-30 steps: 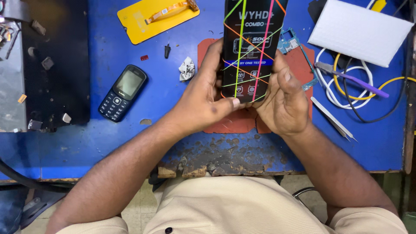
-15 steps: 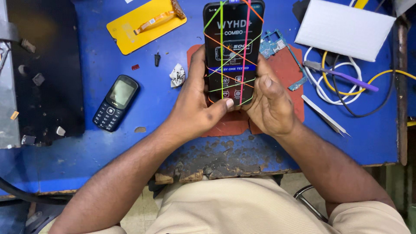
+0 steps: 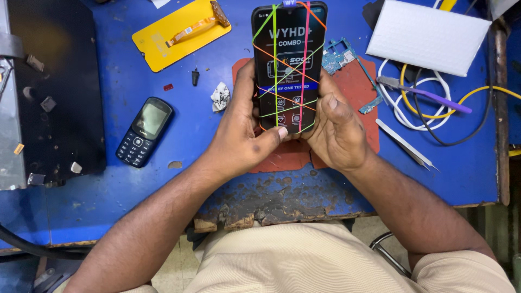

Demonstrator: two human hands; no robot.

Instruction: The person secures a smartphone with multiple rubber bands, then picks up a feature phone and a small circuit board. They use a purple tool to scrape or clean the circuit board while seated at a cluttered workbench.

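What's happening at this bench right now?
A person at a blue workbench holds a smartphone in both hands, its screen crossed by coloured rubber bands. The left hand grips its left edge with the thumb on the lower end; the right hand cups the right side. A small keypad phone lies to the left, with a yellow panel above it. Tweezers and coiled cables lie to the right.

Bright, even overhead light; soft shadows under hands; sharp focus; frame edges perhaps slightly stretched.
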